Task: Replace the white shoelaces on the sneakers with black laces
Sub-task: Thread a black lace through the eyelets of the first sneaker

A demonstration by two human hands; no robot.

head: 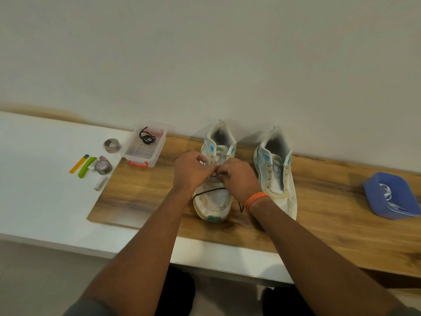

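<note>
The black lace (210, 191) crosses the toe end of the left sneaker (215, 179), which I take as my landmark; one loose end (240, 207) trails off its right side onto the wooden board (148, 197) it stands on. Both my hands meet over this sneaker's eyelet rows: my left hand (191, 171) is curled on its left flank with the fingertips pinched together at the middle, and my right hand (239, 179), an orange band (255, 199) at the wrist, is closed in a narrow pinch facing it. I think each pinch holds the lace, but the strand between my fingers is too small to tell. Just right of the sneaker stands its mate (276, 169), with empty eyelets and no lace. Well to the right lies a blue tray (373, 195) with white laces (387, 193) in it. Left of the sneaker, on the white table (34, 179), lie green and yellow strips (83, 166), two tape rolls (103, 166) and a small white tube (100, 183). Beyond those, up and left of the sneaker, a clear box (145, 147) with red clips holds another black lace (147, 136).
</note>
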